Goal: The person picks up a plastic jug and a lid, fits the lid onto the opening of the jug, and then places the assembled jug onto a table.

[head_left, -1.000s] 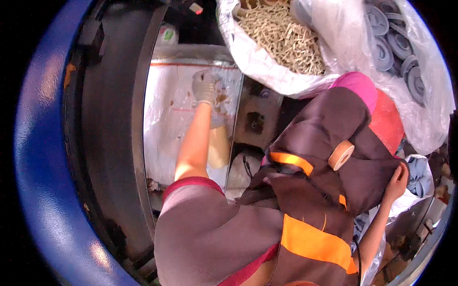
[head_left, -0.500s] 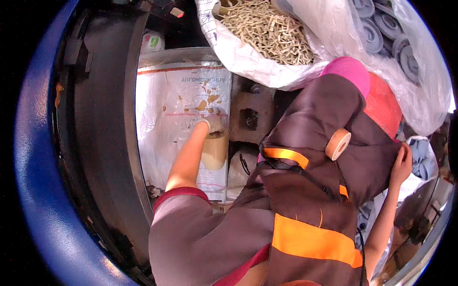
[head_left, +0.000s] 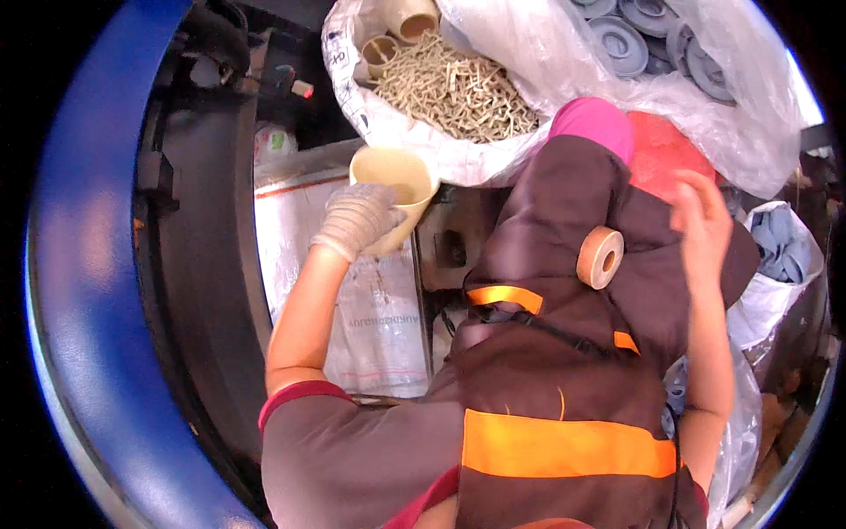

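My left hand (head_left: 357, 220), in a pale knit glove, grips a cream plastic cup (head_left: 412, 181) by its side. The cup's wide mouth faces up, above a white printed sheet (head_left: 383, 366). My right hand (head_left: 705, 220) is bare and raised over my right thigh, its fingers apart and slightly blurred, holding nothing. On my lap rests a roll of brown tape (head_left: 592, 257), nearer to the right hand. Ahead of the cup stands a white sack (head_left: 348, 93) with a heap of small beige strips (head_left: 458, 88) and two more cream cups (head_left: 379, 55).
Clear plastic holds grey round parts (head_left: 619, 44) at the far right. A white bag (head_left: 762, 309) of grey-blue pieces (head_left: 782, 238) stands beside my right arm. A dark block (head_left: 454, 251) sits right of the sheet. Blue machine casing (head_left: 79, 264) curves along the left.
My left hand has lifted the cup from the sheet and moved it forward, turning its mouth up. My right hand has risen from beside my thigh.
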Demonstrator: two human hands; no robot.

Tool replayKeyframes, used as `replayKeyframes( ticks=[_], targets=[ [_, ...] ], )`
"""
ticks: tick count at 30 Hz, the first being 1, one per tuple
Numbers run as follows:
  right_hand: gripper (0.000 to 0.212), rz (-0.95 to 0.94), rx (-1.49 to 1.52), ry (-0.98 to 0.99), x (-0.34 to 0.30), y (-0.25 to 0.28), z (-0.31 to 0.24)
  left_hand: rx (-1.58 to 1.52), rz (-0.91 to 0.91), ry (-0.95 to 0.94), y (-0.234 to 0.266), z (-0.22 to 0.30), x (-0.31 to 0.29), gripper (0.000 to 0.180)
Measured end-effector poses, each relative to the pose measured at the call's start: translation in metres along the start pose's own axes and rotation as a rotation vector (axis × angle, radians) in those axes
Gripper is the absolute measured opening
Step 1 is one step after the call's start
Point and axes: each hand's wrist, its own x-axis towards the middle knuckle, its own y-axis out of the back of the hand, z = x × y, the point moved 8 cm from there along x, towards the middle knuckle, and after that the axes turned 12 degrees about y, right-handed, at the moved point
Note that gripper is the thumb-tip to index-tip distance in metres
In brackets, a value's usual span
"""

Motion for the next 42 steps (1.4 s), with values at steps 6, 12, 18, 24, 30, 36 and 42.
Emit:
replayKeyframes(
  ticks=[6, 12, 18, 24, 30, 36, 42],
  targets=[
    [0.046, -0.207, 0.143, 0.168, 0.008, -0.094, -0.043, -0.136, 0.413, -0.767, 0.134, 0.115, -0.095, 0.017],
    [0.038, 0.009, -0.028, 0.138, -0.005, -0.033, -0.043, -1.001, 0.511, -0.944, 0.156, 0.115, -0.108, 0.016],
    [0.037, 0.131, 0.002, 0.158, -0.01, -0.008, -0.046, -1.42, 0.034, -0.433, 0.1, 0.109, -0.018, 0.025],
    [0.035, -0.023, -0.418, 0.704, -0.035, -0.01, -0.091, -1.769, -0.311, -0.544, 0.095, 0.141, 0.023, 0.048],
    [0.056, -0.537, -0.248, 0.954, -0.093, -0.015, -0.111, -1.344, -0.673, -0.792, 0.071, 0.207, 0.0, 0.046],
    [0.049, -0.235, 0.152, 0.404, -0.044, -0.004, -0.058, -1.312, -0.68, -1.172, 0.103, 0.246, -0.035, 0.042],
    [0.022, -0.127, 0.446, 0.211, -0.05, -0.02, -0.047, -1.974, -0.708, -0.845, 0.089, 0.242, -0.016, 0.041]
  ],
)
